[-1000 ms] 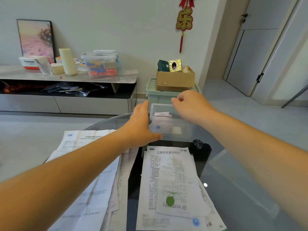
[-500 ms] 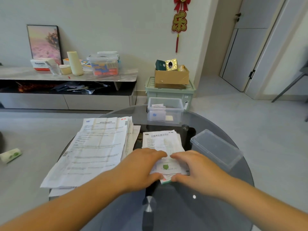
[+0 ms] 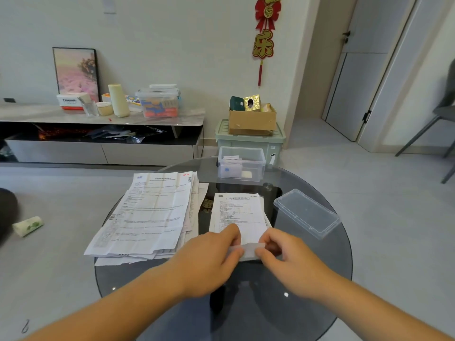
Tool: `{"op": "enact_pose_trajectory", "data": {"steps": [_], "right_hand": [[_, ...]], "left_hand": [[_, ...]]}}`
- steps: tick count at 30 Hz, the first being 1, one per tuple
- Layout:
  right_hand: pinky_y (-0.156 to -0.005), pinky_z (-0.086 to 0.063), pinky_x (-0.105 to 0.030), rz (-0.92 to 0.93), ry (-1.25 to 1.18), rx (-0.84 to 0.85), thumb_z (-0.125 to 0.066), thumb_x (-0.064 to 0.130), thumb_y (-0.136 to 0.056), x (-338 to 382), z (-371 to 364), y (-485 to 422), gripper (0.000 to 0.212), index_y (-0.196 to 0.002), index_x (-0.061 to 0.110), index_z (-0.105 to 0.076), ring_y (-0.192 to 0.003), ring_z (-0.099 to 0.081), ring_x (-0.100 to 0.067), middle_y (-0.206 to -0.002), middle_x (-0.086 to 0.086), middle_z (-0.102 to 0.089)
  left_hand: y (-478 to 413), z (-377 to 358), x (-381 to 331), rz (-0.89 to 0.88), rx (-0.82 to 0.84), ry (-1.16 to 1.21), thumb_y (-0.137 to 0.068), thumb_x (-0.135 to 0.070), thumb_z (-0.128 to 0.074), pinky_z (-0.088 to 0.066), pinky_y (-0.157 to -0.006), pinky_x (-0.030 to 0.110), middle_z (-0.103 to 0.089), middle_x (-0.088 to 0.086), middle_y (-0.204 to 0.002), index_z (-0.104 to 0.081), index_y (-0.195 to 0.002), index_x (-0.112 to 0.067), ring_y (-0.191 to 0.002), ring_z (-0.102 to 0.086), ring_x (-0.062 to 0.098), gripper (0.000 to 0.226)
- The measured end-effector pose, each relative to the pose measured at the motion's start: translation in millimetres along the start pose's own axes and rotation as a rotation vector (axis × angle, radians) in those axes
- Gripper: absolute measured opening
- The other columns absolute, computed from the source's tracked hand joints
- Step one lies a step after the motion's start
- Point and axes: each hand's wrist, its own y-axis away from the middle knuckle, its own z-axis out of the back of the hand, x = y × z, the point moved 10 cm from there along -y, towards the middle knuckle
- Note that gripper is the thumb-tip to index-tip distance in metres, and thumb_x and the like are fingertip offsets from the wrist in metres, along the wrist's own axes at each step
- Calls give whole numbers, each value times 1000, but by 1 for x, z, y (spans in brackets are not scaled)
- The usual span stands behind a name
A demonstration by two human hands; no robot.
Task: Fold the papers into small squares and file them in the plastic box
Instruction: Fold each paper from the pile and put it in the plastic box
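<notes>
A printed paper leaflet (image 3: 238,212) lies on the round dark glass table (image 3: 290,306), on top of other sheets. My left hand (image 3: 209,257) and my right hand (image 3: 288,259) each pinch its near edge, which is lifted and curled back toward me. At the table's far edge stands the clear plastic box (image 3: 242,164), with a few folded papers inside. A larger stack of unfolded papers (image 3: 150,212) lies to the left of the leaflet.
The box's clear lid (image 3: 306,212) rests on the table's right side. Behind the table are a green crate with a cardboard box (image 3: 251,121), a low TV cabinet (image 3: 98,134) and a chair (image 3: 440,124) at right. A paper roll (image 3: 27,226) lies on the floor.
My hands came back from the plastic box to the leaflet near me. From pressing on it half a second ago, they now pinch its near edge and lift it.
</notes>
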Motion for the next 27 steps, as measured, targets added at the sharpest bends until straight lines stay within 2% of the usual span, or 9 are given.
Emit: {"op": "enact_pose_trajectory", "data": {"steps": [2, 5, 9, 11, 13, 16, 18, 23, 27], "right_hand": [[-64, -44, -14, -35, -52, 5, -61, 33, -97, -4, -4, 2, 9, -97, 35, -52, -68, -58, 0, -77, 19, -65], [-65, -45, -10, -69, -58, -2, -68, 34, -93, -7, -8, 0, 32, -118, 37, -48, -75, -61, 3, -86, 14, -68], [-75, -51, -23, -56, 40, -17, -76, 45, -82, -12, -13, -8, 52, -124, 44, -45, -83, -60, -6, -87, 14, -65], [-79, -50, -27, -49, 68, -21, -75, 47, -81, -16, -17, -12, 48, -121, 44, -48, -87, -57, -7, -86, 12, -63], [-72, -47, -21, -39, 46, -17, -75, 45, -83, -15, -19, -15, 35, -112, 40, -55, -78, -58, -4, -81, 12, -65], [-64, -46, -17, -18, 27, 21, -77, 43, -82, -12, -20, -19, 20, -95, 35, -64, -66, -58, -1, -76, 15, -67], [-66, -51, -20, -17, 11, 59, -78, 41, -81, -13, -20, -18, 17, -91, 35, -66, -69, -59, -3, -78, 15, -67], [-79, -51, -22, 64, -13, 116, -80, 41, -78, -4, -17, -11, 13, -85, 32, -72, -90, -60, -2, -90, 21, -67], [-83, -44, -14, 91, 5, 184, -78, 55, -70, 3, -21, -1, 28, -94, 43, -67, -102, -55, 5, -102, 22, -64]], "left_hand": [[3, -4, 4, 39, -14, 28, -105, -44, -40, -39, -61, 19, -57, -12, -80, -39, -97, -34, -70, -55, 8, 13], [2, -6, 21, 140, -77, 54, -101, -45, -49, -51, -71, 24, -60, -11, -91, -43, -97, -33, -78, -57, 8, 14], [-5, -6, 39, 227, -128, 62, -92, -47, -61, -46, -70, 22, -58, -13, -89, -44, -92, -31, -81, -56, 9, 24], [-8, -7, 43, 244, -137, 99, -93, -46, -61, -46, -68, 22, -59, -12, -88, -45, -95, -29, -79, -57, 9, 23], [-10, -8, 42, 250, -109, 145, -93, -49, -61, -51, -70, 25, -61, -12, -89, -47, -102, -29, -80, -60, 9, 26], [-10, -12, 36, 223, 22, 135, -82, -69, -63, -55, -81, 30, -62, -13, -93, -60, -104, -30, -87, -60, 6, 45], [-6, -15, 29, 183, 125, 62, -75, -76, -65, -52, -88, 30, -58, -14, -102, -64, -101, -31, -97, -53, 4, 52], [2, -22, 22, 124, 232, -24, -78, -64, -73, -45, -97, 30, -50, -11, -114, -60, -99, -32, -110, -42, 9, 41], [5, -16, 25, 127, 211, 140, -86, -47, -73, -52, -91, 32, -57, -8, -108, -62, -94, -26, -103, -54, 10, 25]]}}
